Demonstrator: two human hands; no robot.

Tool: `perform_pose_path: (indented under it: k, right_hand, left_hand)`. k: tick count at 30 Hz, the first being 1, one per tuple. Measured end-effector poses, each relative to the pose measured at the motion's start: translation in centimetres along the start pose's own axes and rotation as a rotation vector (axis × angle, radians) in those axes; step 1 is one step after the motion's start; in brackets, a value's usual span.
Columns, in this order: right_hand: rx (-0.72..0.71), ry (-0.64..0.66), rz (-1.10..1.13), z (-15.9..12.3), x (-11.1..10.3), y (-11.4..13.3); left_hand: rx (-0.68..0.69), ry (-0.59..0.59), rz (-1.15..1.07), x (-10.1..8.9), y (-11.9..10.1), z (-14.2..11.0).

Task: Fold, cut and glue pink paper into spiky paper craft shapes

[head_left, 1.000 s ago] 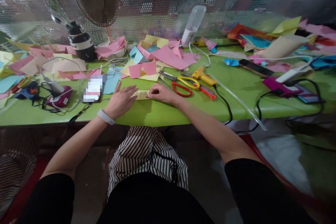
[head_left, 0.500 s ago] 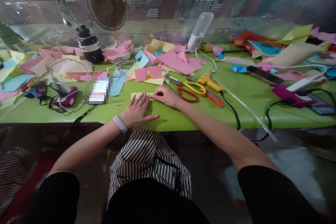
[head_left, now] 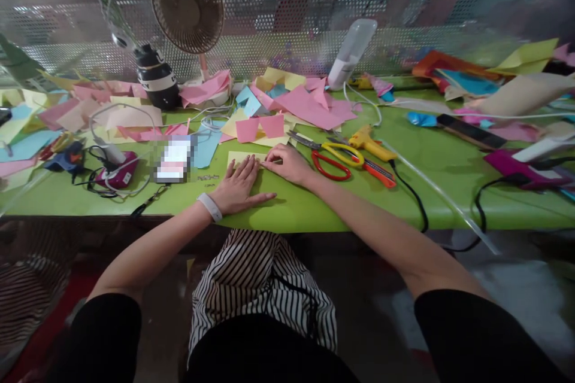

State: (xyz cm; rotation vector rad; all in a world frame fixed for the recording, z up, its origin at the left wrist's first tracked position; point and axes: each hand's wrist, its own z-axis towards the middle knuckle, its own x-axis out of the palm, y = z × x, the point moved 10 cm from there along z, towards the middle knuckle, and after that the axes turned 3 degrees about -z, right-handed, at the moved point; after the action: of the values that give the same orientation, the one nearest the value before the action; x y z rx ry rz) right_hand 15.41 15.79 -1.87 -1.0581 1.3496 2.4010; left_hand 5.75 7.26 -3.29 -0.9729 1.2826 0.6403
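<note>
A pale yellow sheet of paper (head_left: 239, 157) lies flat on the green table (head_left: 314, 203) in front of me. My left hand (head_left: 240, 188) rests flat on it, fingers spread and stretched out. My right hand (head_left: 290, 164) sits just to the right, fingers curled and pressed down on the paper's far right edge. Most of the sheet is hidden under both hands.
Scissors with yellow and red handles (head_left: 330, 158), an orange cutter (head_left: 377, 170) and a yellow glue gun (head_left: 371, 142) lie right of my hands. A phone (head_left: 173, 158) and a maroon device with cables (head_left: 117, 170) lie left. Coloured paper scraps (head_left: 305, 105), a fan (head_left: 188, 3) and a bottle (head_left: 350, 51) crowd the back.
My left hand has moved off the paper's left edge and now lies flat on the sheet nearer me. My right hand stays pressed on the paper. The view has shifted slightly.
</note>
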Motion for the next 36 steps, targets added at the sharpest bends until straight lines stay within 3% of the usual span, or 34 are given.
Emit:
perform_pose_path:
  k: [3,13,21,36]
  right_hand:
    - [0.004,-0.005,-0.029,0.2,0.0,-0.2]
    - [-0.007,-0.028,-0.085,0.5,0.2,-0.3]
    - [-0.018,-0.026,-0.074,0.4,0.2,-0.3]
    - [0.005,-0.022,-0.043,0.5,0.2,-0.5]
  left_hand:
    - [-0.001,0.011,0.007,0.2,0.1,0.2]
    - [0.038,-0.15,0.109,-1.6,-0.9,0.3]
    - [-0.012,0.04,0.069,-0.4,-0.8,0.5]
    - [-0.057,0.078,0.032,-0.4,-0.4,0.6]
